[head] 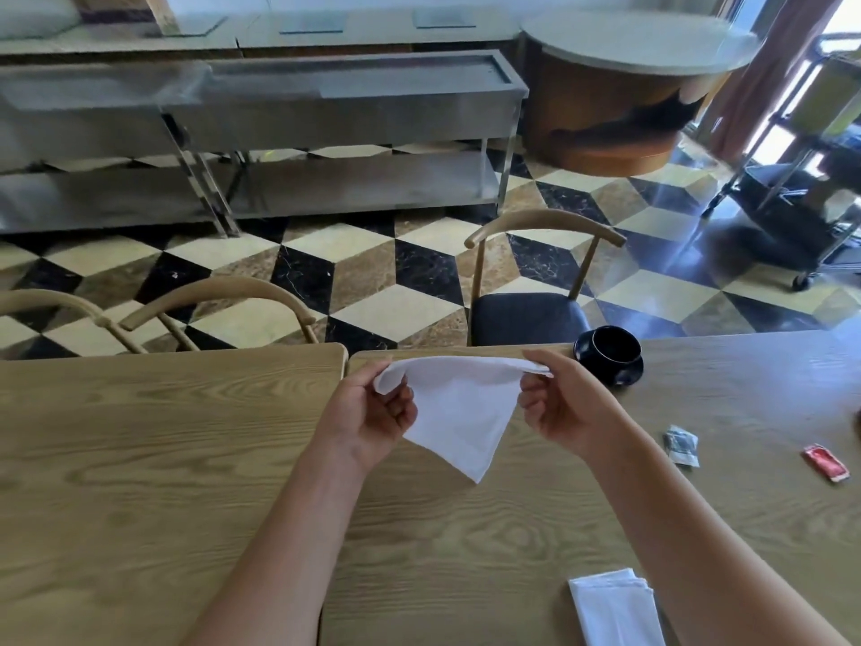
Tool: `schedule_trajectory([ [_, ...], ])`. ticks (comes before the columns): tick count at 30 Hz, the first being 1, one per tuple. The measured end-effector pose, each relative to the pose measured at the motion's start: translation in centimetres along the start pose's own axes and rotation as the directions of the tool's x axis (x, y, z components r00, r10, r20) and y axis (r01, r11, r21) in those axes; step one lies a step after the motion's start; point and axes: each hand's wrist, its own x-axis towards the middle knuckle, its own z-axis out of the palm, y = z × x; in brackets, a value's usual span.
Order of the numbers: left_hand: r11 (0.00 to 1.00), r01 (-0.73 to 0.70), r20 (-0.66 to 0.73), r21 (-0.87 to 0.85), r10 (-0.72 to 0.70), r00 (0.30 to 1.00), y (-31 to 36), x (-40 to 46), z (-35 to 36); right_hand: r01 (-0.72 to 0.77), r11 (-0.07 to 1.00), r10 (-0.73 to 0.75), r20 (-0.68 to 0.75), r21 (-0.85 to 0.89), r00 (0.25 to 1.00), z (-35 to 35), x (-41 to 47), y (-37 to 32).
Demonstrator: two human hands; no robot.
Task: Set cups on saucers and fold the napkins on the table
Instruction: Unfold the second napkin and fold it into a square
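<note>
White napkin (459,412) hangs as soft triangle, top corners pinched by left hand (372,412) and right hand (566,403) fingers above wood-grain tabletop (163,459).

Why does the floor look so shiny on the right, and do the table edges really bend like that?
Head view: daylight from the right glares off the tiled floor; the wide lens bows the table edges; the steel counter behind looks smeared, while the hands' white napkin stays fairly sharp.
</note>
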Motion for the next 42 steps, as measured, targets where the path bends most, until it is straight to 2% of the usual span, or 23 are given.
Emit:
schedule_trajectory([
  [7,0.998,0.037,-0.004,0.044,-0.036,0.999,2.8,3.9,2.0,0.051,0.999,-0.050,0.026,-0.015,0.998,0.2,4.1,-3.5],
  [11,0.995,0.052,-0.054,0.089,-0.048,0.997,5.2,7.2,4.9,0.123,0.983,-0.136,-0.090,-0.134,0.987,1.9,7.0,-6.4],
  [14,0.989,0.015,-0.045,0.148,-0.009,0.999,7.3,8.5,6.6,0.200,0.964,-0.221,-0.114,-0.176,0.969,2.7,8.2,-8.4],
  [22,0.942,-0.223,0.167,0.253,0.185,0.969,9.8,6.4,6.5,0.330,0.940,-0.328,0.035,-0.090,0.944,4.4,5.7,-10.5],
  [26,0.948,-0.239,0.208,0.209,0.196,0.958,7.3,3.8,2.7,0.359,0.920,-0.348,0.098,-0.157,0.933,3.4,3.9,-7.6],
  [29,0.978,-0.130,0.123,0.161,0.111,0.986,2.5,1.9,-1.6,0.265,0.940,-0.259,0.056,-0.214,0.964,0.4,3.3,-2.2],
  [32,0.979,0.022,-0.035,0.201,-0.015,0.999,-4.1,0.2,-6.7,0.028,0.972,-0.057,-0.117,-0.234,0.991,-4.2,3.2,5.7],
  [34,0.959,0.149,-0.139,0.241,-0.118,0.983,-8.1,-0.9,-10.2,-0.137,0.967,0.093,-0.202,-0.213,0.975,-7.1,2.8,10.7],
  [36,0.920,0.257,-0.219,0.297,-0.196,0.956,-11.4,-1.8,-13.1,-0.241,0.948,0.181,-0.274,-0.207,0.944,-9.4,2.5,14.6],
  [39,0.852,0.385,-0.357,0.354,-0.257,0.898,-14.9,-2.7,-16.1,-0.329,0.906,0.223,-0.358,-0.268,0.907,-11.2,2.2,18.3],
  [42,0.816,0.427,-0.427,0.390,-0.251,0.869,-16.5,-3.4,-17.1,-0.334,0.896,0.203,-0.398,-0.294,0.895,-11.9,2.4,19.5],
])
